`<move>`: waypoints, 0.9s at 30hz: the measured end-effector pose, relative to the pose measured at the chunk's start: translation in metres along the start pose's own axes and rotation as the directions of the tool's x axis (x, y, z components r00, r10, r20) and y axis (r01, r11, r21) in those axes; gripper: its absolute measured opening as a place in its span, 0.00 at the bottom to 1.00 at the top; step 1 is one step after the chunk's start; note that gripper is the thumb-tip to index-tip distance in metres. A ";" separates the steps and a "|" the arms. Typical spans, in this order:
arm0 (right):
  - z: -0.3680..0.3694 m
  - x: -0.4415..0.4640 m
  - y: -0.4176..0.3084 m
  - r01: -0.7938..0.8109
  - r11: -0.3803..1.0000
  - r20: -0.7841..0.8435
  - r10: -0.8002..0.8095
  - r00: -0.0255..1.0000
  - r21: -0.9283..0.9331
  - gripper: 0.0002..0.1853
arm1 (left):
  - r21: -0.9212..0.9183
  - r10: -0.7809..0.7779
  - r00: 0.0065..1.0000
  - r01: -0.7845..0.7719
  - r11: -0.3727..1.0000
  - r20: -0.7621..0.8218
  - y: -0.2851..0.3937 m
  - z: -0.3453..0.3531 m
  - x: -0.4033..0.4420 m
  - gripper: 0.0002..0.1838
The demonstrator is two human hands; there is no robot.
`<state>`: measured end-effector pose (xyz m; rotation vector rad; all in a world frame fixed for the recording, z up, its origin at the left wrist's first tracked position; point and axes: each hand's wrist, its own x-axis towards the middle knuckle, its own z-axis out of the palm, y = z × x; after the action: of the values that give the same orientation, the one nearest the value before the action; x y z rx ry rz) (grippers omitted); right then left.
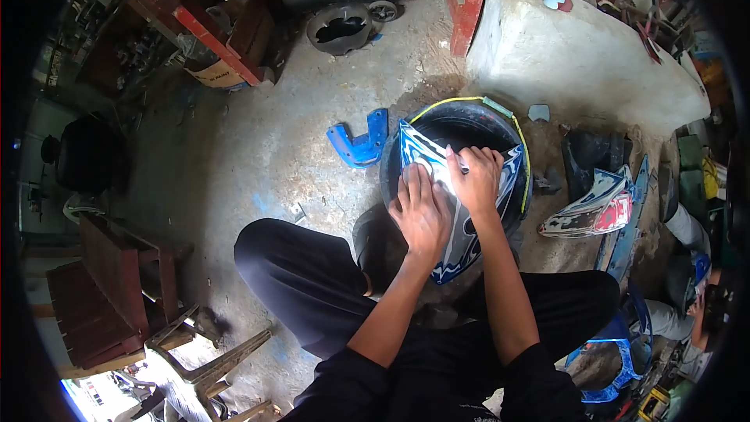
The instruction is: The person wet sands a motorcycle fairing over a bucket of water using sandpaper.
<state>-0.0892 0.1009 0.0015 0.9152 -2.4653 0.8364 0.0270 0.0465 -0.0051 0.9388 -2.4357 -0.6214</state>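
A motorcycle body panel (pixel 457 240) in blue, white and grey, with worn patches, lies across a black bucket (pixel 388 180) between my knees. My left hand (pixel 422 207) rests on the panel's left part, fingers stretched out along its surface. Just to the right, my right hand (pixel 475 176) presses on the panel's upper part with its fingers curled and thumb extended. Whatever may be under those curled fingers is hidden. The bucket's yellow handle (pixel 525 141) runs around its right side.
On the floor left of the bucket lies a blue U-shaped part (pixel 361 141). A red and white panel (pixel 594 209) lies to the right, near a low wall (pixel 578 62). A dark basin (pixel 340 29) stands farther back, and a wooden chair (pixel 199 371) at lower left. Another person's hand (pixel 695 309) shows far right.
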 end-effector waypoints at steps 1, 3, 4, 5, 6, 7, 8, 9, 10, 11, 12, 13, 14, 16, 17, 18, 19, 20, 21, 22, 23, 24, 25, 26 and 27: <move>0.001 0.000 -0.001 -0.003 1.000 -0.016 0.003 1.000 0.001 0.17 | 0.039 0.008 1.000 -0.008 0.999 -0.001 0.001 0.000 0.007 0.27; 0.001 0.001 -0.002 -0.003 1.000 -0.014 0.003 1.000 0.002 0.17 | 0.102 -0.006 0.999 0.010 0.995 -0.043 0.004 0.008 0.027 0.27; 0.000 -0.001 -0.001 -0.005 1.000 -0.009 0.005 1.000 -0.002 0.17 | 0.103 -0.030 0.998 0.035 0.994 -0.049 0.001 0.015 0.038 0.27; 0.001 0.000 -0.001 0.007 1.000 -0.026 -0.007 1.000 -0.001 0.17 | 0.081 -0.053 0.998 0.055 0.995 -0.037 0.000 0.019 0.041 0.28; 0.001 0.000 0.000 0.017 1.000 -0.025 -0.017 1.000 -0.002 0.17 | 0.058 -0.074 0.997 0.076 0.995 -0.030 0.001 0.023 0.044 0.29; 0.001 0.000 0.000 0.007 1.000 -0.011 -0.007 1.000 -0.001 0.17 | 0.052 -0.075 0.997 0.076 0.996 -0.026 0.004 0.021 0.037 0.29; 0.001 0.000 0.000 -0.009 1.000 0.002 0.009 1.000 0.001 0.17 | 0.049 -0.071 0.997 0.072 0.996 -0.019 0.007 0.016 0.022 0.29; 0.001 0.000 0.000 -0.012 1.000 0.012 0.012 1.000 0.003 0.17 | 0.081 -0.052 0.998 0.054 0.995 -0.025 0.011 0.013 0.006 0.29; 0.000 0.001 0.001 -0.013 1.000 0.005 0.013 1.000 0.004 0.17 | 0.081 -0.046 0.999 0.048 0.996 -0.029 0.012 0.011 0.005 0.29; 0.000 0.002 0.001 -0.009 1.000 0.001 0.009 1.000 0.005 0.18 | 0.096 -0.037 0.999 0.037 0.995 0.000 0.013 0.009 0.005 0.29; 0.001 0.000 0.000 -0.006 1.000 0.003 0.006 1.000 0.005 0.18 | 0.113 -0.033 0.999 0.029 0.993 0.033 0.012 0.007 0.004 0.29; 0.000 0.000 -0.001 -0.011 1.000 0.009 0.011 1.000 -0.009 0.18 | 0.077 -0.060 0.996 0.055 0.995 0.061 0.012 0.010 0.014 0.29; 0.000 0.001 -0.002 -0.011 1.000 0.014 0.011 1.000 -0.009 0.18 | 0.077 -0.064 0.996 0.059 0.995 0.064 0.012 0.013 0.026 0.29; 0.000 0.000 0.000 0.009 1.000 -0.009 -0.009 1.000 -0.005 0.18 | -0.007 -0.083 0.996 0.083 0.996 0.033 0.005 0.026 0.040 0.30; 0.000 0.001 0.000 0.002 1.000 -0.001 -0.002 1.000 -0.008 0.18 | -0.045 -0.066 0.998 0.065 0.997 -0.014 0.005 0.028 0.038 0.28; 0.000 0.002 0.000 0.007 1.000 -0.008 -0.007 1.000 -0.008 0.18 | -0.049 -0.063 0.998 0.062 0.997 -0.021 0.006 0.027 0.034 0.28; -0.001 0.001 0.000 -0.007 1.000 0.009 0.007 1.000 0.006 0.18 | -0.128 -0.078 0.991 0.064 0.990 -0.105 0.006 0.025 0.028 0.26; 0.000 0.000 0.000 -0.022 1.000 0.027 0.022 0.999 0.020 0.18 | -0.206 -0.098 0.978 0.059 0.977 -0.184 0.006 0.023 0.023 0.25; -0.001 0.001 0.000 -0.008 1.000 0.010 0.008 1.000 0.014 0.18 | -0.327 -0.125 0.967 0.047 0.944 -0.222 0.006 0.017 0.019 0.22; -0.001 0.001 0.000 -0.006 1.000 0.006 0.006 1.000 0.018 0.18 | -0.325 -0.123 0.966 0.043 0.945 -0.228 0.004 0.015 0.016 0.22; -0.001 0.001 -0.001 -0.005 1.000 0.007 0.005 1.000 0.012 0.17 | -0.271 -0.096 0.981 0.048 0.961 -0.169 0.002 0.011 0.013 0.21; -0.001 0.001 0.000 -0.005 1.000 0.010 0.005 1.000 0.005 0.17 | -0.217 -0.076 0.992 0.051 0.975 -0.105 0.000 0.009 0.008 0.20; -0.001 0.000 0.000 0.004 1.000 0.001 -0.004 1.000 0.002 0.17 | -0.180 -0.029 0.996 0.015 0.983 -0.080 -0.004 0.005 0.002 0.22; -0.001 0.000 0.000 0.008 1.000 0.004 -0.008 1.000 0.003 0.17 | -0.180 -0.033 0.996 0.018 0.983 -0.081 -0.003 0.002 -0.007 0.22; -0.001 0.000 0.000 0.008 1.000 -0.002 -0.008 1.000 0.005 0.17 | -0.076 -0.025 0.994 0.017 0.997 -0.108 0.000 -0.004 -0.016 0.24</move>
<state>-0.0887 0.1017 0.0021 0.9256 -2.4576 0.8406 0.0398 0.0565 -0.0055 0.9443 -2.2937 -0.6467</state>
